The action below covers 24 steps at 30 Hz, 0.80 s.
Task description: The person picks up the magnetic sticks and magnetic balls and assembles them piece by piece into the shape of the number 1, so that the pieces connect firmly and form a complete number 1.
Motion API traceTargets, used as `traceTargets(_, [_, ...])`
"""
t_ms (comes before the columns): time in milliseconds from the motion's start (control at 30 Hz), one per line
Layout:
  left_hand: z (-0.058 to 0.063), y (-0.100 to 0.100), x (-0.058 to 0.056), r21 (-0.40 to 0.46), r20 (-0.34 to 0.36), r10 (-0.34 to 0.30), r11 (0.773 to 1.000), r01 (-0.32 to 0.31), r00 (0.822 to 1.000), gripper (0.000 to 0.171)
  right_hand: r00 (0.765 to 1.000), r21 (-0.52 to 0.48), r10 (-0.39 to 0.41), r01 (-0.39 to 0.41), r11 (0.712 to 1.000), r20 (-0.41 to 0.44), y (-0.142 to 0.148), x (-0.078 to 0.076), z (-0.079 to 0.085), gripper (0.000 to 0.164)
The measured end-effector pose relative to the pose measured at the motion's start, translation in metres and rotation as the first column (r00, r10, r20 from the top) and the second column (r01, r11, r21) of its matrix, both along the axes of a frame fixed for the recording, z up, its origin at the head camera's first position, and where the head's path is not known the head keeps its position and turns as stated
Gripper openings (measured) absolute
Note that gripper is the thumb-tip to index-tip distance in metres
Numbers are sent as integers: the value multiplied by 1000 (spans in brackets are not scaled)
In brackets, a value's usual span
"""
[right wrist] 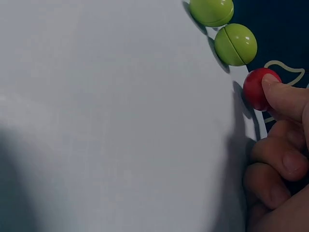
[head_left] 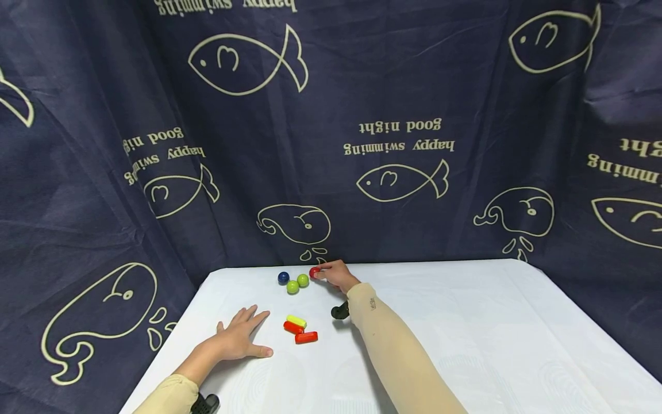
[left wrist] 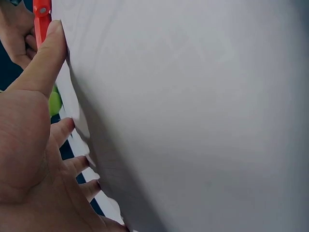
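Observation:
Near the far edge of the white table, my right hand [head_left: 337,275] pinches a small red ball [right wrist: 256,89] between thumb and fingers, its other fingers curled. Two green balls [head_left: 292,287] sit just left of it, with a dark blue ball [head_left: 283,278] further left. My left hand [head_left: 235,339] rests on the table with fingers spread, holding nothing. To the right of that hand lie a yellow-green stick-shaped piece [head_left: 296,321] and two red ones [head_left: 306,337], close together. In the left wrist view a red piece [left wrist: 42,21] shows beyond the thumb.
A white cloth covers the table [head_left: 439,322]. Behind it and at the sides hangs a dark blue curtain [head_left: 320,132] printed with fish and upside-down lettering. Black wrist devices [head_left: 339,311] show at both sleeves.

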<state>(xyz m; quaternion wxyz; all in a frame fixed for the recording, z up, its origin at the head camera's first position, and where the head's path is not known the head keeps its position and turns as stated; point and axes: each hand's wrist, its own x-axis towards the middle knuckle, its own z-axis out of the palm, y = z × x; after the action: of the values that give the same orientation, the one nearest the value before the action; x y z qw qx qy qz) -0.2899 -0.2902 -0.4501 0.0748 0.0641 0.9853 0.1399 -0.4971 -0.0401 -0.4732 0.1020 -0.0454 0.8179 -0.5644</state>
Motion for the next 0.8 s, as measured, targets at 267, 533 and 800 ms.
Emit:
traceTargets(267, [-1, 0, -3, -7, 28, 8, 1000, -8, 1000, 108, 1000, -1, 9, -9, 1000, 12, 8, 11, 5, 40])
traceTargets(533, [-1, -1, -2, -11, 29, 5, 1000, -5, 1000, 106, 999, -18, 52, -52, 998, 2, 16, 15, 7, 45])
traceTargets(800, [1, -2, -1, -15, 23, -2, 1000, 2, 1000, 106, 998, 25, 40, -39, 999, -48, 32, 19, 8, 42])
